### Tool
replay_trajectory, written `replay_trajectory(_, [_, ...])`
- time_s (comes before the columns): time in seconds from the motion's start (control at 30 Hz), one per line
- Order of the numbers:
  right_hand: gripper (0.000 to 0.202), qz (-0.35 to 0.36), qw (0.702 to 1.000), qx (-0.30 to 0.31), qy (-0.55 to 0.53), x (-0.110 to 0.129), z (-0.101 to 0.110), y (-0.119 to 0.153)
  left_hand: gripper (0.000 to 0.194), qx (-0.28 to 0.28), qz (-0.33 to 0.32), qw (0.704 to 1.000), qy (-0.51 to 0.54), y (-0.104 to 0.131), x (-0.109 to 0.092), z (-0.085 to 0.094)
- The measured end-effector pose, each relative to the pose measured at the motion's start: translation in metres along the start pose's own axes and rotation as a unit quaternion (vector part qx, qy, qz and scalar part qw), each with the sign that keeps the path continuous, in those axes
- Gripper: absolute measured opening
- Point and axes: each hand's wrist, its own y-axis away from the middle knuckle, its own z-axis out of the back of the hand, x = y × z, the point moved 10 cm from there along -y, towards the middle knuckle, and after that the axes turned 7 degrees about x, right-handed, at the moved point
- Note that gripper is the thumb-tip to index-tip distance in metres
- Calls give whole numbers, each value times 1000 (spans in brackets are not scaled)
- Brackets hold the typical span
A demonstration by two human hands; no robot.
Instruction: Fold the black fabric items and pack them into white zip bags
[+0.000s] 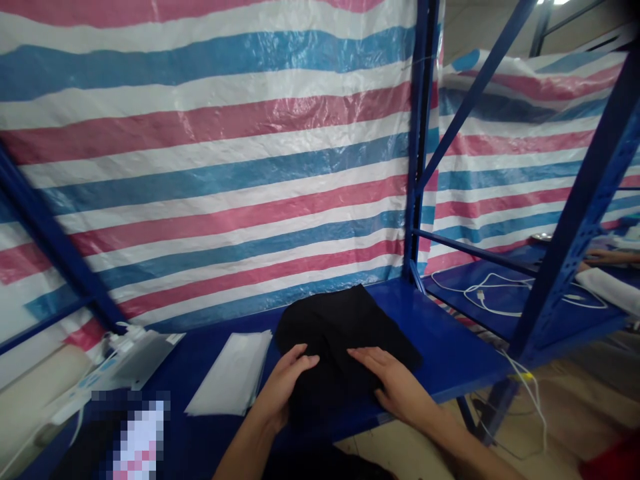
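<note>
A piece of black cloth (345, 320) lies on the blue table, its near part hanging toward the front edge. My left hand (286, 383) is at the cloth's left side, with thumb and forefinger close together on a fold. Its other fingers are mostly hidden, and the hand looks closed on the fabric. On the right part of the cloth my right hand (393, 380) rests with fingers stretched out and lying flat. A small crease runs through the fabric between the two hands.
Left of the cloth lies a stack of whitish flat sheets or bags (233, 373). Farther left are a white power strip (85, 393) and a grey flat packet (150, 357). Blue rack posts (565, 220) stand at right. White cables (493, 300) and another person's arm (610, 287) are beyond.
</note>
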Motion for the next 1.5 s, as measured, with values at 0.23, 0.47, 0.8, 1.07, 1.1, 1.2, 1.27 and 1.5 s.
replay_trajectory(0.23, [50,-62,880,-116,-456,6,47,-26,82,29,1,989,144,6,-16,-24])
replay_trajectory(0.47, [44,-129,719,37,-682,15,11,-84,74,-19,-107,985,131,-12,-35,-8])
replay_trajectory(0.8, [46,-215,736,66,-639,-58,-46,-97,94,47,28,998,43,-5,62,1])
replay_trajectory(1.07, [90,74,991,14,-107,-15,7,-88,93,9,-31,998,-46,7,55,4])
replay_trajectory(1.1, [88,109,991,32,-64,-3,8,-85,86,1,-40,996,-78,9,53,5])
replay_trajectory(1.2, [69,157,986,57,-29,16,12,-79,75,13,-45,989,-140,18,53,1])
replay_trajectory(1.27, [58,157,986,46,-26,16,16,-79,74,18,-32,987,-158,24,59,-1])
replay_trajectory(1.5, [57,140,984,66,87,-2,2,-77,72,-76,-135,914,-375,52,40,-8])
